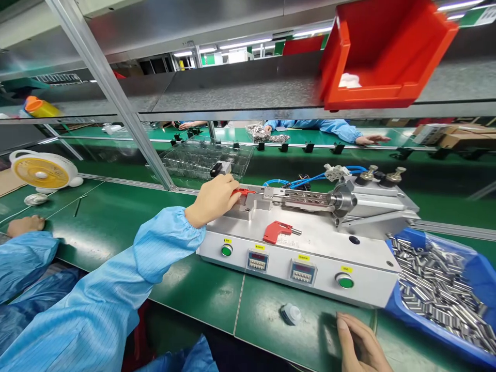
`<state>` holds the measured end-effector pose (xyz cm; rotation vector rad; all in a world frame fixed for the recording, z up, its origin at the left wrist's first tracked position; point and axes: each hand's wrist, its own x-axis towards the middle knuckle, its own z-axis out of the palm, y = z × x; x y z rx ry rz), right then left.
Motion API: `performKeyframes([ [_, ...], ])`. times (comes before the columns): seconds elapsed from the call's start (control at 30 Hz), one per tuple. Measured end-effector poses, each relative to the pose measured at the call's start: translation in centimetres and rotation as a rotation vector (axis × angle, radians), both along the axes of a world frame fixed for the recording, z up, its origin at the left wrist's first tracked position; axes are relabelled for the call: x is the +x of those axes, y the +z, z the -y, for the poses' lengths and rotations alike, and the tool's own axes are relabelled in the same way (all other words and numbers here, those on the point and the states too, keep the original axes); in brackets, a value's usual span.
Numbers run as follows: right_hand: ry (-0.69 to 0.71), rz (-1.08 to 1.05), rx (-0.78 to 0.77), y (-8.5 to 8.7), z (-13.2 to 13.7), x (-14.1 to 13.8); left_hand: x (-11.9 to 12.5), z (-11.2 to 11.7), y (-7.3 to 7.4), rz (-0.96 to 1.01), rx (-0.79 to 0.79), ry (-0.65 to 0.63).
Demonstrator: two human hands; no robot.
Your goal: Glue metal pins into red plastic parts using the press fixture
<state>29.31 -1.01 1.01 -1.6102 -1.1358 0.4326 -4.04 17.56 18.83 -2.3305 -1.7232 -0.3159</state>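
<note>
My left hand (215,199), in a blue sleeve, reaches to the left end of a white bench machine (290,258). Its fingers close on a red plastic part (245,191) seated at a metal block (242,211); most of that part is hidden by the hand. On the machine top lies a loose red pistol-shaped plastic piece (277,231) with metal prongs. A metal clamp mechanism (310,199) runs rightward from the held part. Low at the front edge, my right hand (360,343) is partly in view, fingers loosely apart and holding nothing, close to a small translucent cap (290,313).
At right, a blue bin (437,323) holds many metal tubes. A red bin (387,98) sits on the shelf above. Behind the machine is a clear tray (209,155). A yellow-and-white fan (44,170) and another person's hand (26,226) are at left. A co-worker's sleeve (339,130) shows opposite.
</note>
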Motion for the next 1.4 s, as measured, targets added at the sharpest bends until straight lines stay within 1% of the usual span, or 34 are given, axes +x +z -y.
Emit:
performKeyframes([
  [0.07, 0.036, 0.046, 0.012, 0.6, -0.1, 0.1, -0.5, 0.1, -0.2, 0.045, 0.001, -0.013],
  [0.2, 0.134, 0.169, 0.048, 2.6, -0.3, 0.2, -1.4, -0.5, 0.3, 0.085, -0.071, -0.056],
  [0.23, 0.142, 0.186, 0.056, 3.1, -0.4, 0.1, -1.7, -0.3, 0.1, 0.086, -0.062, -0.075],
  [0.27, 0.138, 0.196, 0.072, 3.5, -0.4, -0.1, -1.9, 0.0, -0.3, 0.095, -0.03, -0.1],
  [0.3, 0.124, 0.201, 0.096, 3.8, -0.4, -0.4, -2.1, 0.7, -1.1, 0.116, 0.026, -0.13],
  [0.33, 0.11, 0.205, 0.126, 4.0, -0.5, -0.7, -2.2, 1.7, -2.2, 0.152, 0.105, -0.164],
  [0.37, 0.096, 0.214, 0.16, 4.1, -0.5, -1.0, -2.2, 3.1, -3.8, 0.2, 0.199, -0.196],
  [0.43, 0.067, 0.267, 0.233, 3.9, -0.8, -1.6, -2.0, 6.2, -7.6, 0.315, 0.387, -0.23],
  [0.47, 0.064, 0.315, 0.258, 3.6, -1.1, -1.8, -1.9, 7.7, -9.5, 0.359, 0.45, -0.237],
  [0.5, 0.068, 0.375, 0.275, 3.4, -1.3, -2.1, -1.8, 9.1, -11.2, 0.38, 0.474, -0.251],
  [0.53, 0.08, 0.44, 0.282, 3.1, -1.5, -2.2, -1.7, 10.3, -12.5, 0.397, 0.497, -0.248],
  [0.57, 0.098, 0.503, 0.279, 2.9, -1.7, -2.4, -1.7, 11.2, -13.3, 0.419, 0.501, -0.252],
  [0.6, 0.121, 0.557, 0.266, 2.8, -1.8, -2.5, -1.7, 11.7, -13.7, 0.445, 0.481, -0.259],
  [0.63, 0.138, 0.6, 0.251, 2.8, -1.8, -2.7, -1.8, 12.0, -13.5, 0.474, 0.436, -0.272],
  [0.67, 0.141, 0.629, 0.24, 2.9, -1.8, -2.7, -2.0, 12.0, -13.0, 0.501, 0.367, -0.292],
  [0.77, 0.096, 0.667, 0.235, 3.1, -1.5, -2.8, -2.8, 11.4, -10.5, 0.519, 0.121, -0.353],
  [0.8, 0.077, 0.676, 0.235, 3.1, -1.5, -2.7, -3.0, 11.1, -9.9, 0.517, 0.08, -0.357],
  [0.83, 0.061, 0.683, 0.231, 3.1, -1.6, -2.6, -3.1, 10.9, -9.7, 0.526, 0.068, -0.349],
  [0.87, 0.051, 0.69, 0.223, 3.0, -1.7, -2.6, -3.0, 10.8, -9.8, 0.548, 0.078, -0.332],
  [0.9, 0.047, 0.695, 0.209, 2.9, -1.8, -2.6, -2.8, 10.7, -10.3, 0.58, 0.109, -0.307],
  [0.93, 0.041, 0.697, 0.191, 2.8, -2.0, -2.6, -2.4, 10.8, -11.1, 0.617, 0.162, -0.277],
  [1.03, 0.03, 0.667, 0.15, 2.9, -1.9, -2.9, -1.1, 11.4, -14.3, 0.702, 0.379, -0.179],
  [1.07, 0.036, 0.644, 0.143, 2.9, -1.7, -2.9, -0.7, 11.7, -15.2, 0.721, 0.423, -0.149],
  [1.1, 0.042, 0.612, 0.143, 2.9, -1.5, -3.0, -0.3, 12.0, -15.7, 0.744, 0.443, -0.124],
  [1.13, 0.049, 0.573, 0.147, 2.7, -1.1, -3.0, 0.0, 12.3, -16.0, 0.767, 0.44, -0.105],
  [1.17, 0.06, 0.53, 0.148, 2.5, -0.8, -3.0, 0.2, 12.5, -15.9, 0.786, 0.428, -0.095],
  [1.23, 0.094, 0.457, 0.139, 1.6, -0.2, -2.7, 0.8, 12.9, -14.8, 0.796, 0.422, -0.116],
  [1.3, 0.139, 0.433, 0.112, 0.4, 0.0, -2.4, 1.5, 12.7, -12.9, 0.765, 0.424, -0.198],
  [1.4, 0.179, 0.468, 0.081, -0.8, -0.1, -2.0, 3.4, 11.0, -9.9, 0.685, 0.354, -0.347],
])
